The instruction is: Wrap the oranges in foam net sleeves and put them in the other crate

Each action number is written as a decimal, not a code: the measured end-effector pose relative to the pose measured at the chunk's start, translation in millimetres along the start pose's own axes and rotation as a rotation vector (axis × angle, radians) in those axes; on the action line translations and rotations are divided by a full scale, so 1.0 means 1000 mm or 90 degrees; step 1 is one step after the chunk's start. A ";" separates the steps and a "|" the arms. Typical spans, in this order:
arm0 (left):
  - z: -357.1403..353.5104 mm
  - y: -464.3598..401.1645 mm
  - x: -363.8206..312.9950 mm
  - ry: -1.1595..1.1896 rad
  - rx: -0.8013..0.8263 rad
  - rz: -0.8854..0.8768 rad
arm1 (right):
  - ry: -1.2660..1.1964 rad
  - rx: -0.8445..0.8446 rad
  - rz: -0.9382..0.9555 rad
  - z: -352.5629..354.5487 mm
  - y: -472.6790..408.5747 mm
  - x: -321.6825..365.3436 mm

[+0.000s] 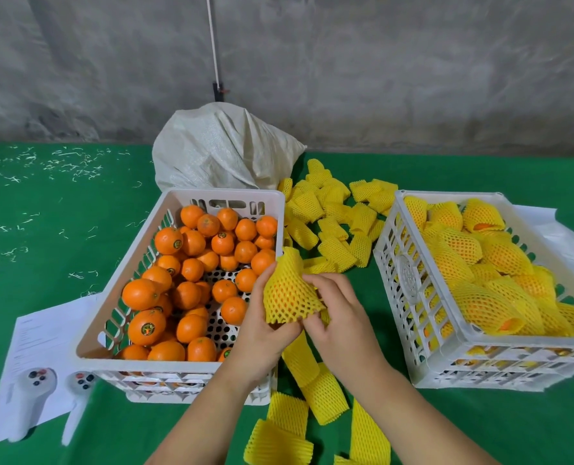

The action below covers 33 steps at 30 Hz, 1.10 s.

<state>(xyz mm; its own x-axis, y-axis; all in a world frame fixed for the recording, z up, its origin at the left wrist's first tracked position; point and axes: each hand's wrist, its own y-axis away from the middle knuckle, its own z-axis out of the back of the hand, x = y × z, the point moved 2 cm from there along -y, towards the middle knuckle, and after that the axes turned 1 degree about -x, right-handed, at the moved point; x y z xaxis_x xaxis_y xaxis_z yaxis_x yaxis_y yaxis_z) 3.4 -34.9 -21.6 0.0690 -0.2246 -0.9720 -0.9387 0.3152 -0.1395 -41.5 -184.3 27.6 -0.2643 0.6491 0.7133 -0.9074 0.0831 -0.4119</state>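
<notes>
Many bare oranges (191, 263) are still waiting in the left crate (164, 367). Between the crates, the left hand (262, 333) and right hand (339, 327) are gripping a sleeve (289, 293) around one orange; wrapped oranges (480, 263) are roughly half filling the right crate (447, 357).

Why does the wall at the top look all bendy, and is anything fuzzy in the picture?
In the head view the wide lens curves the grey wall and tilts both crates outward; the two white controllers at the bottom left edge look smeared, while both hands and the yellow foam net sleeve stay sharp under soft, even light.
</notes>
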 end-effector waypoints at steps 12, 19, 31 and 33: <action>0.000 0.002 0.005 -0.074 -0.109 -0.044 | -0.064 -0.010 -0.098 -0.017 0.010 0.001; -0.003 0.004 0.000 -0.126 -0.129 -0.080 | 0.035 0.060 -0.060 -0.014 0.023 -0.004; 0.003 -0.028 -0.005 -0.567 0.238 -0.086 | -0.408 -0.048 -0.390 -0.012 0.010 -0.027; 0.007 -0.035 0.001 -0.628 0.221 -0.016 | -0.371 -0.020 -0.398 0.010 0.000 -0.042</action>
<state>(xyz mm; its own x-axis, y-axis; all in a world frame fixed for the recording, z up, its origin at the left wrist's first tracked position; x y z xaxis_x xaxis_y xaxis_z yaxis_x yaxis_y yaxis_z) 39.2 -39.5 -18.7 0.4787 0.5683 -0.6693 -0.7952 0.6038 -0.0561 -33.7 -219.0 3.6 0.1486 -0.0157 0.9888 -0.9349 0.3236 0.1456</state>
